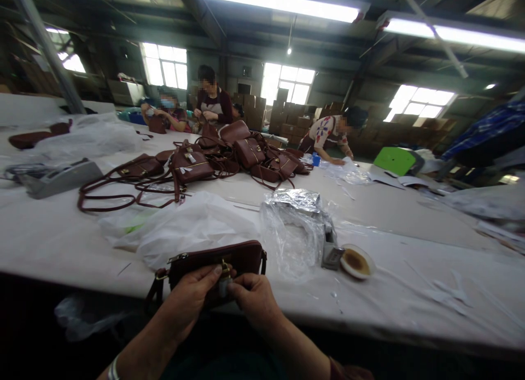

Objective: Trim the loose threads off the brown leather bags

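Observation:
A dark brown handbag [246,254] with a zip along its top is held at the table's near edge. My left hand [189,297] is closed on the bag's front, its thumb beside a gold-coloured clasp [225,267]. My right hand [257,299] is closed, thumb and fingers pinching at a small whitish wrapping [223,286] just below the clasp. Whether that wrapping is plastic or paper I cannot tell. The bag's lower part is hidden behind my hands, and a dark strap [156,290] hangs from its left end.
A heap of brown handbags [192,164] with loose straps lies across the table [394,292]. Clear plastic film [287,238], a tape dispenser [331,254] and a dish of brown stuff [356,261] sit nearby. Another grey dispenser [65,177] is at left. Several people work opposite.

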`<state>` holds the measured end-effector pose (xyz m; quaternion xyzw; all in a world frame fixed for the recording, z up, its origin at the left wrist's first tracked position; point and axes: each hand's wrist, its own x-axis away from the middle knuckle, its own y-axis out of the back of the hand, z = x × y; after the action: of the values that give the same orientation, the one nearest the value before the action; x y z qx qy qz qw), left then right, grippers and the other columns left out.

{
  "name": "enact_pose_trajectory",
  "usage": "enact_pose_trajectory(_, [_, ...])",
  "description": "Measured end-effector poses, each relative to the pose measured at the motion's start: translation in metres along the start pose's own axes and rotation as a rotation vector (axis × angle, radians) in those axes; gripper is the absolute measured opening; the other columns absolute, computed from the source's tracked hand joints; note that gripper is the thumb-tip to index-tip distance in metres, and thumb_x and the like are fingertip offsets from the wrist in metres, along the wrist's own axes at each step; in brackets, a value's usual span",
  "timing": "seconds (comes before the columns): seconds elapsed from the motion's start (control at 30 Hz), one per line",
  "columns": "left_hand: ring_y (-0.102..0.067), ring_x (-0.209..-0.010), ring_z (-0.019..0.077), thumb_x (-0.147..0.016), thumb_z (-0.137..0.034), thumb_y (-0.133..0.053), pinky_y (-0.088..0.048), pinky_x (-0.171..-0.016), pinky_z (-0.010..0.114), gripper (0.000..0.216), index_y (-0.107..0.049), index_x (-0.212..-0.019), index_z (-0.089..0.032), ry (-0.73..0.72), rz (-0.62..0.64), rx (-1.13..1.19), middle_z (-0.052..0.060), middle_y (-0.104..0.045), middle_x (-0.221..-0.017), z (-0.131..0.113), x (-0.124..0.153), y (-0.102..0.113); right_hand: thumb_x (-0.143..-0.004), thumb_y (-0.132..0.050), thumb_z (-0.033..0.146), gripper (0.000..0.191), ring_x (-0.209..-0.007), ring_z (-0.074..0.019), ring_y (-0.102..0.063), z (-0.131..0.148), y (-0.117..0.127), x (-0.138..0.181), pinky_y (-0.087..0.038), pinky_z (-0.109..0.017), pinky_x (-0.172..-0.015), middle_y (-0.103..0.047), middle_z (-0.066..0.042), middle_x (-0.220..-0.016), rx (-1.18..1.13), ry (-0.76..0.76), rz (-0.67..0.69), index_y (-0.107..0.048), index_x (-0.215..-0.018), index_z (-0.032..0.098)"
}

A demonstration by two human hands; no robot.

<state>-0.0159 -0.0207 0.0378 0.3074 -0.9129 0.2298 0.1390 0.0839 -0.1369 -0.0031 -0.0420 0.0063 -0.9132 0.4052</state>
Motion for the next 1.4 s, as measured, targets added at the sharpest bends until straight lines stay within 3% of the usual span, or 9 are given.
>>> enact_pose_trajectory(0.33, [-0.070, -0.093, 0.0274, -0.063, -0.044, -0.082, -0.055, -0.083, 0.036, 0.042, -0.076, -0.094, -0.016, 0.023, -0.001, 0.030, 0.012, -0.076, -0.098, -0.0013, -0.0018, -0.0019, -0.073, -0.069, 0.029, 0.016, -0.060, -0.0148, -0.058, 0.0008, 0.0039, 0.0015, -0.045, -0.024, -0.060, -0.068, -0.001, -0.062, 0.082, 0.039, -0.025, -0.076, -0.069, 0.015])
enact_pose_trajectory(0.9, [-0.068, -0.098, 0.0266, -0.071, -0.040, -0.078, -0.054, -0.085, 0.034, 0.035, -0.075, -0.096, -0.017, 0.018, 0.013, 0.046, 0.011, -0.075, -0.100, 0.0007, -0.0001, -0.0026, -0.072, -0.068, 0.025, 0.013, -0.054, -0.0120, -0.052, 0.0031, 0.0012, 0.0004, -0.043, -0.023, -0.058, -0.061, 0.001, -0.056, 0.049, 0.015, -0.017, -0.075, -0.066, 0.015])
enact_pose_trajectory(1.17, [-0.069, -0.095, 0.0255, -0.071, -0.037, -0.078, -0.056, -0.078, 0.029, 0.035, -0.074, -0.097, -0.013, 0.024, -0.021, 0.063, 0.013, -0.076, -0.099, -0.0005, -0.0021, -0.0049, -0.071, -0.069, 0.026, 0.015, -0.050, -0.0093, -0.046, 0.0027, 0.0012, 0.0005, -0.040, -0.022, -0.055, -0.056, 0.003, -0.052, -0.012, 0.001, 0.013, -0.073, -0.063, 0.014])
enact_pose_trajectory(1.4, [-0.070, -0.096, 0.0271, -0.071, -0.032, -0.078, -0.059, -0.078, 0.030, 0.036, -0.073, -0.101, -0.013, 0.045, -0.019, 0.086, 0.013, -0.076, -0.100, -0.0014, 0.0005, -0.0068, -0.070, -0.069, 0.025, 0.012, -0.052, -0.0105, -0.050, 0.0073, 0.0039, 0.0040, -0.042, -0.022, -0.056, -0.059, 0.002, -0.054, 0.012, 0.026, -0.022, -0.073, -0.064, 0.015])
